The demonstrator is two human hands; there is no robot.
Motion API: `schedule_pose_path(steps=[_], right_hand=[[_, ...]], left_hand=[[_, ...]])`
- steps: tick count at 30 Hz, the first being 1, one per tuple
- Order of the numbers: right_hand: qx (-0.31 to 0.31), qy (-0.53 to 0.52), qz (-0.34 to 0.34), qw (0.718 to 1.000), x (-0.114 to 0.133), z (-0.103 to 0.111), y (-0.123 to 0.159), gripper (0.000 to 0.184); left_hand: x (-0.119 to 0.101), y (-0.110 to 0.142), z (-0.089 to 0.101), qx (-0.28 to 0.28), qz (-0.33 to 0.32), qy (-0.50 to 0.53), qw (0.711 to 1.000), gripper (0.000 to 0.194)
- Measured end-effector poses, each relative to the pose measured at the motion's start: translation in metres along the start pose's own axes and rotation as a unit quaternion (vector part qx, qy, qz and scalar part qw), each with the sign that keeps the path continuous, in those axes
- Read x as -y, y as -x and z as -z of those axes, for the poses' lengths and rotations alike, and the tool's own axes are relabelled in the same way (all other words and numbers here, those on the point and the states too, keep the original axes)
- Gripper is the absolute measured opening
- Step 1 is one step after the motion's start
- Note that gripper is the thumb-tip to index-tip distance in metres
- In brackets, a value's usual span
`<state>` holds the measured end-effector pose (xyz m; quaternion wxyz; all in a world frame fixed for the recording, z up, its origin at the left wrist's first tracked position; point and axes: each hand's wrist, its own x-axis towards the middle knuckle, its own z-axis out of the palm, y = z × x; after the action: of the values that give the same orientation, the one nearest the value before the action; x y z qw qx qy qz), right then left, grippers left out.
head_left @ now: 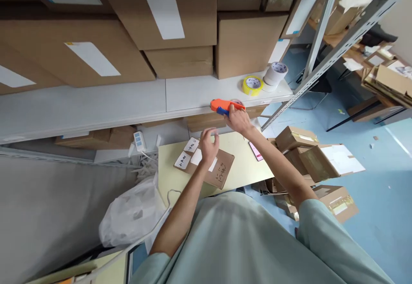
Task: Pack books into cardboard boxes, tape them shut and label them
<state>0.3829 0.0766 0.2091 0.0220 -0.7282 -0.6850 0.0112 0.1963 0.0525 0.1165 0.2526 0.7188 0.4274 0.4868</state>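
My right hand (238, 120) is closed around an orange and blue tape dispenser (220, 105), raised at the front edge of the shelf. A roll shows at the dispenser's hand end. Above the small cardboard box (227, 166), my left hand (209, 144) is curved, with thumb and fingers apart and nothing visible between them. Whether it touches the box is unclear. The box lies flat on the pale yellow table (170, 181); it bears white labels and handwriting, partly covered by my left hand. A phone (255, 151) with a pink screen lies beneath my right forearm.
A yellow tape roll (252, 85) and white tape rolls (276, 73) stand on the grey shelf (128, 99), before large cartons (251, 43). A power strip (139, 141) and a white plastic bag (131, 211) are at left. Cardboard boxes (331, 161) crowd the floor at right.
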Motion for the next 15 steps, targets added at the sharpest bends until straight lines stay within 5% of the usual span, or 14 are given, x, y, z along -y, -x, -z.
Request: schedule_pose_path(steps=[4,9,12,15], right_hand=[[-0.044,-0.001,0.022,0.999,0.017,0.019,-0.053,0.045],[-0.029,-0.011,0.031,0.999,0.032,0.018,-0.099,0.048],[-0.081,-0.025,0.023,0.996,0.033,0.013,-0.094,0.05],[-0.185,-0.056,-0.016,0.981,0.028,-0.008,-0.054,0.053]], left_hand=[[-0.01,-0.059,0.034,-0.055,-0.052,0.018,0.997,0.01],[-0.007,-0.082,0.074,-0.077,-0.063,0.006,0.995,0.013],[0.013,-0.075,0.092,-0.062,-0.034,-0.001,0.997,0.02],[0.047,-0.058,0.1,-0.027,0.033,-0.019,0.999,0.031]])
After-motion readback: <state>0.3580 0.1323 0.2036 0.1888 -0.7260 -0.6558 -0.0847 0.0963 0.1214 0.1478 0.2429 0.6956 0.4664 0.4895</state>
